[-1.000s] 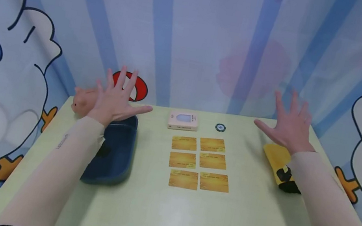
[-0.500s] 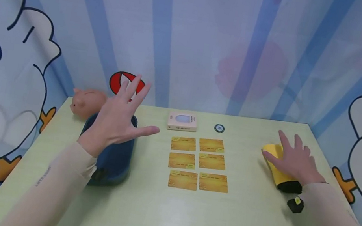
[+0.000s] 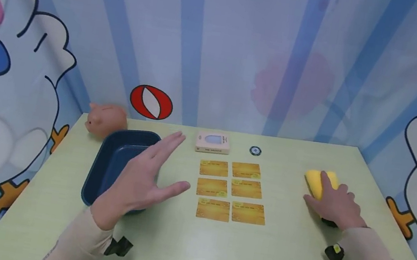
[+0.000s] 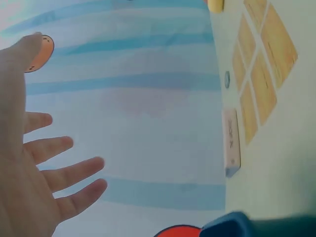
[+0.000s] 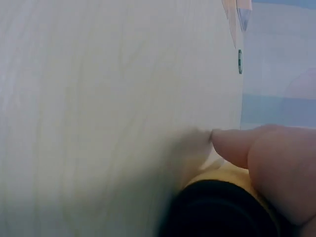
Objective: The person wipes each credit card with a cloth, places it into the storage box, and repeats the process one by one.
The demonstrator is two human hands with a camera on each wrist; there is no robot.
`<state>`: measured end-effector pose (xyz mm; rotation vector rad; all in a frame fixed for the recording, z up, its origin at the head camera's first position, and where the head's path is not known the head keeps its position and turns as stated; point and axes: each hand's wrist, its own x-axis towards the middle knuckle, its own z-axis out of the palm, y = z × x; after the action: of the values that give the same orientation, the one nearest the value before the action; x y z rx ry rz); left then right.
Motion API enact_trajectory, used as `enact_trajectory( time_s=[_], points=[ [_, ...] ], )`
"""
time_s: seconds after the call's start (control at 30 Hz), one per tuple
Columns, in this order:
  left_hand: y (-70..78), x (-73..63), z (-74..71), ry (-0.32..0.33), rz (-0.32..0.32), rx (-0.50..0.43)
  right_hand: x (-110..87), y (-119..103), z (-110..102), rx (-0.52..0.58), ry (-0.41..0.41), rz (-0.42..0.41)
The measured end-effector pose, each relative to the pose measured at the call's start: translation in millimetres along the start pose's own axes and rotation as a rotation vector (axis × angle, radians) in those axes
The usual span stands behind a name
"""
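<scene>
My right hand (image 3: pixel 337 204) lies over a yellow object with a black end (image 3: pixel 313 180), at the right of the table. Its thumb lies along the left side and its fingers bend over the top; the palm hides much of it. Up close in the right wrist view, the round black end (image 5: pixel 217 212) shows below the thumb (image 5: pixel 237 148). My left hand (image 3: pixel 142 179) hovers with spread fingers in front of a dark blue tray (image 3: pixel 95 175), holding nothing. In the left wrist view, the left fingers (image 4: pixel 74 173) are apart and relaxed.
Several golden cards (image 3: pixel 213 209) lie in two columns mid-table. Behind them are a pale pink box (image 3: pixel 212 143) and a round chip (image 3: pixel 255 151). A pink piggy bank (image 3: pixel 106 121) stands at the back left. A printed curtain (image 3: pixel 234 51) hangs behind the table.
My right hand has come down from the air onto the yellow object. My left hand has lowered and shifted right, uncovering the piggy bank and more of the tray.
</scene>
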<state>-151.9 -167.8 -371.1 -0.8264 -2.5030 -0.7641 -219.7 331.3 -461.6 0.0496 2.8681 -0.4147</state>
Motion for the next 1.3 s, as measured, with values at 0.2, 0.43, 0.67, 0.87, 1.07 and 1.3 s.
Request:
enact_trajectory(
  time_s=[0.2, 0.43, 0.67, 0.87, 1.07, 1.3],
  points=[
    [17.5, -12.8, 16.1, -0.012, 0.04, -0.061, -3.0, 3, 3, 0.009, -0.002, -0.023],
    [25.1, -18.3, 34.3, -0.063, 0.056, -0.087, -1.5, 8, 7, 0.05, 0.012, -0.028],
    [28.7, -23.1, 54.9, -0.189, 0.026, -0.152, -1.0, 9, 3, 0.069, 0.008, -0.015],
    [26.3, -25.9, 70.0, -0.263, 0.014, -0.204, 1.8, 9, 0, 0.068, 0.004, -0.012],
    [23.4, -25.1, 79.8, -0.368, -0.023, -0.176, 4.4, 8, -2, 0.077, 0.03, -0.034],
    [20.4, -22.8, 94.0, -0.345, -0.068, 0.012, 8.0, 9, -2, 0.083, 0.058, -0.074]
  ],
)
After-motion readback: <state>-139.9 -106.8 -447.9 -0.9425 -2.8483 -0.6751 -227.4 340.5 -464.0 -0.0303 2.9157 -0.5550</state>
